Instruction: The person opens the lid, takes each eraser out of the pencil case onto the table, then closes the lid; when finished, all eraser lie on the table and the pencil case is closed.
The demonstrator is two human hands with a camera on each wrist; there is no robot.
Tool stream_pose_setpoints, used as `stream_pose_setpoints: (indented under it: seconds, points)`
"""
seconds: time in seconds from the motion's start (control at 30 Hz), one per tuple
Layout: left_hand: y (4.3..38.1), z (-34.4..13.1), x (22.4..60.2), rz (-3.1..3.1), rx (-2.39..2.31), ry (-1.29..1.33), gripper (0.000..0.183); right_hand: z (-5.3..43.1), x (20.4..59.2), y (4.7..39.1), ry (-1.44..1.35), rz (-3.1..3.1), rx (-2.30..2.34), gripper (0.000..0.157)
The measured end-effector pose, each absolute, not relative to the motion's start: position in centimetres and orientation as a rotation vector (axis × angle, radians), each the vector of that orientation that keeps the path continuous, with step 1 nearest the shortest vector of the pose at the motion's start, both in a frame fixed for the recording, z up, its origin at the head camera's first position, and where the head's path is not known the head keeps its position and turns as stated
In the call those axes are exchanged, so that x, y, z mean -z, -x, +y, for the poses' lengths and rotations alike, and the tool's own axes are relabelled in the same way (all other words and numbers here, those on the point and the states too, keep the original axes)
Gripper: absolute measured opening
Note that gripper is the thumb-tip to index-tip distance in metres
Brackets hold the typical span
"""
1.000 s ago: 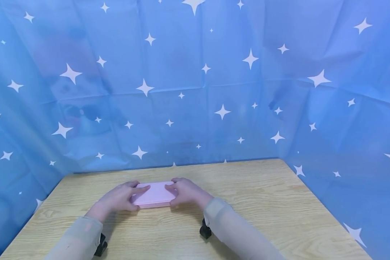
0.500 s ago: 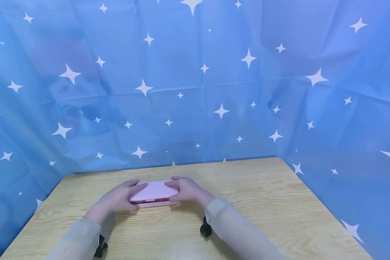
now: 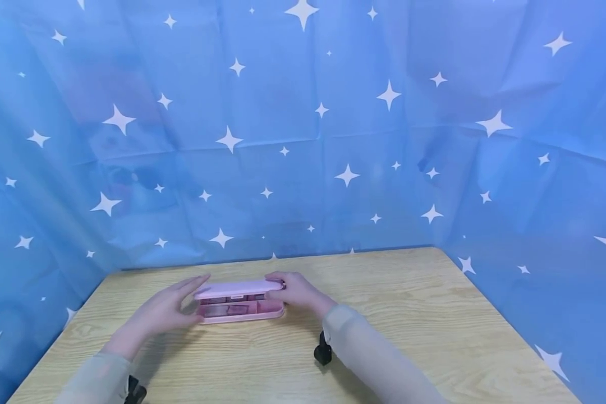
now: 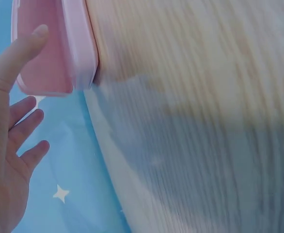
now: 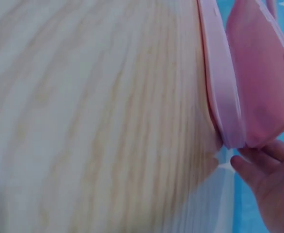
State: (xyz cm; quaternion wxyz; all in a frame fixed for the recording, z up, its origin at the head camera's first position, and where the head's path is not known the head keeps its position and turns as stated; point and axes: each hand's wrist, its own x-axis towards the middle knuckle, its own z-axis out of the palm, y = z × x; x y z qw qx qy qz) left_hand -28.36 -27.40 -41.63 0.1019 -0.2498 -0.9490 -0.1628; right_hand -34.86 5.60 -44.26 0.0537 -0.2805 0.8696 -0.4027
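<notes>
A pink pencil case (image 3: pixel 247 319) lies on the table, and its hinged lid (image 3: pixel 234 289) is tilted part way up. Compartments with a few small reddish or clear pieces (image 3: pixel 237 310) show inside. At the case's right end my right hand (image 3: pixel 300 294) grips the raised lid; in the right wrist view its fingers (image 5: pixel 251 172) lie behind the lid's lower corner. Beside the left end, my left hand (image 3: pixel 164 308) has its fingers spread. In the left wrist view that hand (image 4: pixel 6 160) holds nothing, its thumb overlapping the lid's pink inside.
The wood-grain table (image 3: pixel 394 314) stretches toward the front and right of the case. Behind it and at both sides hangs a blue curtain (image 3: pixel 283 112) with white stars. A black wrist camera (image 3: pixel 323 349) sits below the right sleeve (image 3: pixel 368 348).
The pencil case was closed, then its lid came up a crack, and now it stands further raised. My left hand has let go and moved left; my right hand stays on the lid.
</notes>
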Motion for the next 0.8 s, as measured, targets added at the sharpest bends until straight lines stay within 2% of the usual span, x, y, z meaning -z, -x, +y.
stream_pose_setpoints:
  seconds: [0.33, 0.8]
  points:
    - [28.5, -28.0, 42.4, -2.751, 0.598, 0.695, 0.098, 5.5, 43.8, 35.2, 0.661, 2.569, 1.480, 0.051]
    - [29.3, -27.6, 43.1, -2.748, 0.639, 0.665, 0.103, 4.3, 44.4, 35.7, 0.368, 2.450, 1.767, 0.068]
